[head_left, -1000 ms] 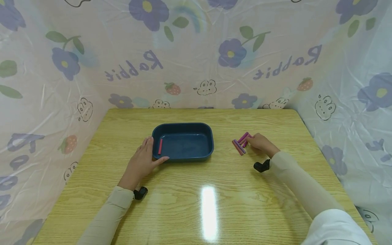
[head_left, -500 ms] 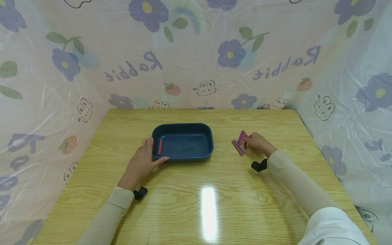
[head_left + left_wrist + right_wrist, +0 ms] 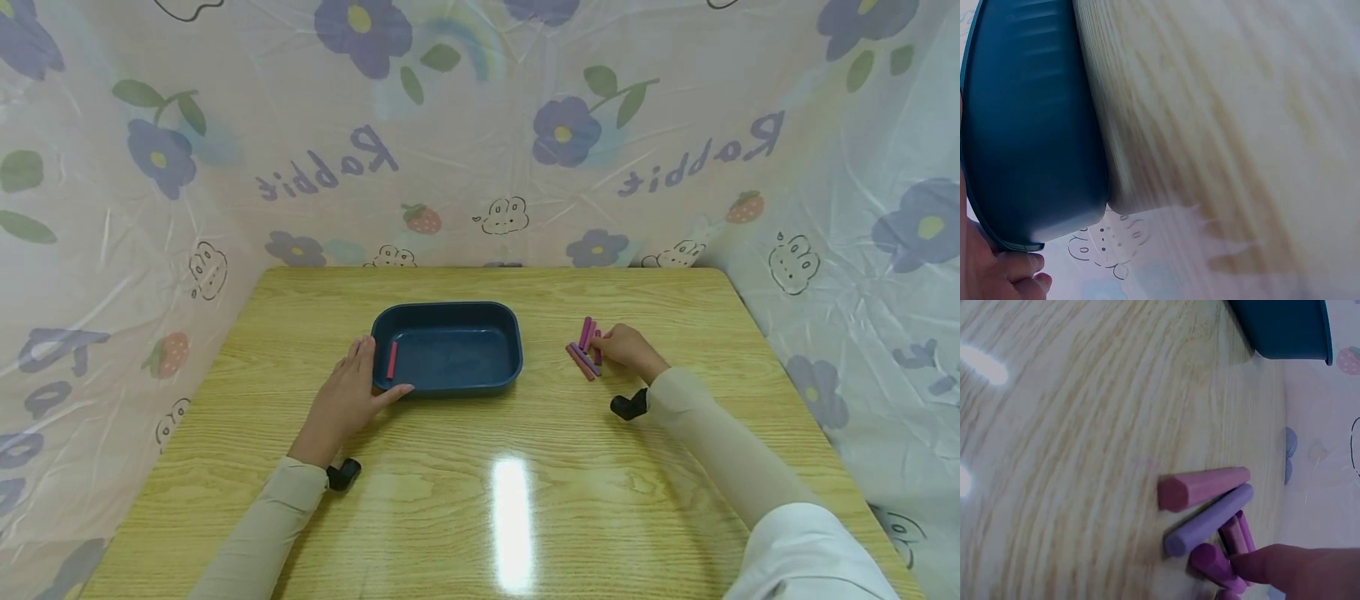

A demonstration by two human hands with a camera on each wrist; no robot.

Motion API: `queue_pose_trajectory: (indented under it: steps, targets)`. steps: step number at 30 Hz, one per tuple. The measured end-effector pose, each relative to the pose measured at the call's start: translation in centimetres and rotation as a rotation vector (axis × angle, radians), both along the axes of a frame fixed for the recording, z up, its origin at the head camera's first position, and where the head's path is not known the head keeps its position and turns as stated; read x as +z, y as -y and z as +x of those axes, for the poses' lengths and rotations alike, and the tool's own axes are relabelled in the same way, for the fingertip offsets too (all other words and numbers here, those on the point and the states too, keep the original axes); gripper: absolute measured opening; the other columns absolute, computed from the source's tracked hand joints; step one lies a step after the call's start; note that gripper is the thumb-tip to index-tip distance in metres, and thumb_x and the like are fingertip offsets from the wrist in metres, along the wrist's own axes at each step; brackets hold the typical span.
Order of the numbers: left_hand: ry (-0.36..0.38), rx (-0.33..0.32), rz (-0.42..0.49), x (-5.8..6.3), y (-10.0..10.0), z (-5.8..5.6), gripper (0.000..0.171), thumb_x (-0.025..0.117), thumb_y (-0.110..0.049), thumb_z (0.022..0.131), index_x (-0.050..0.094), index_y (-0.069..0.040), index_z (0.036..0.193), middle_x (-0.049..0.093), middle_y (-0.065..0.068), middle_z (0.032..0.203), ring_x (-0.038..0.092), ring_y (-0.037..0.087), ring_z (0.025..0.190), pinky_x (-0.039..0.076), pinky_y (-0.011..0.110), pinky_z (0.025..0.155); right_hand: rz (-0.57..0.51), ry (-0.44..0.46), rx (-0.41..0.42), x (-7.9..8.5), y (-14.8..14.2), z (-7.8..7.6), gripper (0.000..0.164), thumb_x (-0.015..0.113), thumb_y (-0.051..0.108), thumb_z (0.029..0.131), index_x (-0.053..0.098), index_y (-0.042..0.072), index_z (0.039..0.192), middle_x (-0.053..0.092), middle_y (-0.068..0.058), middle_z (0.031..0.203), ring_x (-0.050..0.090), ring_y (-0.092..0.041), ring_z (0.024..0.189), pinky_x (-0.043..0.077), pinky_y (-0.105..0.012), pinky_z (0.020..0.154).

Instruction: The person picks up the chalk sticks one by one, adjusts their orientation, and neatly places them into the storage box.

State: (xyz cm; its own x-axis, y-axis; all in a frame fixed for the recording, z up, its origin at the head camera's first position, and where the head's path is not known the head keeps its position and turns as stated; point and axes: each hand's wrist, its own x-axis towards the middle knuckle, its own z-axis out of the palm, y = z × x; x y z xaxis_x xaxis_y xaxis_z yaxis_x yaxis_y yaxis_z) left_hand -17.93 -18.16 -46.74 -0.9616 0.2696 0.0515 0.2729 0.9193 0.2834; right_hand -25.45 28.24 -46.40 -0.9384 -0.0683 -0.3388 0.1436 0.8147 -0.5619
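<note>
A dark blue rectangular box (image 3: 457,389) stands left of centre on the table, with one red chalk stick (image 3: 392,361) lying at its left end. My left hand (image 3: 341,408) holds the box's front left corner, fingers along the side and thumb at the front rim. To the right of the box lies a loose cluster of chalk sticks. A pink stick (image 3: 1200,487) and a lavender stick (image 3: 1213,519) lie side by side nearest the box. Behind them are several magenta and pinkish sticks. My right hand (image 3: 632,348) pinches a magenta stick (image 3: 1211,561), partly hidden by the fingers.
The wood-grain table (image 3: 450,467) carries a bright light reflection near its front. A printed curtain (image 3: 465,167) encloses the back and both sides. Black wrist cameras sit below each hand, the right one (image 3: 630,406) close to the chalk.
My right hand has shifted slightly left, and the magenta sticks by its fingers have turned more upright in the head view. The left hand and the box stay where they were.
</note>
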Motion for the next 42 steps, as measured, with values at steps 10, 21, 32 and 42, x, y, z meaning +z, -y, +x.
queue_pose_trajectory:
  steps: [10,21,32,42]
  targets:
    - [-0.006,0.000,-0.001,-0.1,0.0,-0.1,0.111,0.039,-0.078,0.078,0.003,-0.001,0.149,0.011,0.018,0.153,0.006,0.029,0.141,0.017,0.049,0.110,0.034,0.000,0.016,0.4,0.0,0.1,0.045,0.044,0.025,0.094,0.059,0.004,0.057,0.034,0.006,0.045,0.029,-0.007,0.041,0.025,-0.022,0.042]
    - [-0.009,0.000,-0.003,-0.2,0.1,-0.1,0.111,0.037,-0.080,0.077,0.004,-0.002,0.149,0.012,0.017,0.153,0.006,0.028,0.141,0.017,0.049,0.110,0.007,-0.026,-0.034,0.6,-0.6,0.1,0.045,0.048,0.023,0.093,0.047,0.010,0.050,0.033,0.006,0.045,0.030,-0.009,0.043,0.028,-0.024,0.044]
    - [-0.008,-0.001,-0.007,-0.4,0.1,-0.3,0.111,0.036,-0.080,0.077,0.004,-0.002,0.149,0.011,0.017,0.153,0.003,0.026,0.141,0.017,0.048,0.110,-0.208,-0.026,-0.130,0.3,-1.5,-0.2,0.034,0.049,0.023,0.097,0.062,-0.007,0.091,0.060,-0.009,0.080,0.055,-0.015,0.068,0.051,-0.028,0.062]
    - [-0.001,0.004,0.002,-0.3,0.1,-0.1,0.110,0.038,-0.079,0.078,0.005,-0.001,0.149,0.011,0.017,0.153,0.003,0.026,0.141,0.016,0.048,0.110,-0.507,-0.055,-0.144,1.1,-1.1,0.0,0.043,0.047,0.023,0.099,0.051,-0.015,0.119,0.054,-0.027,0.112,0.064,-0.018,0.084,0.049,-0.043,0.087]
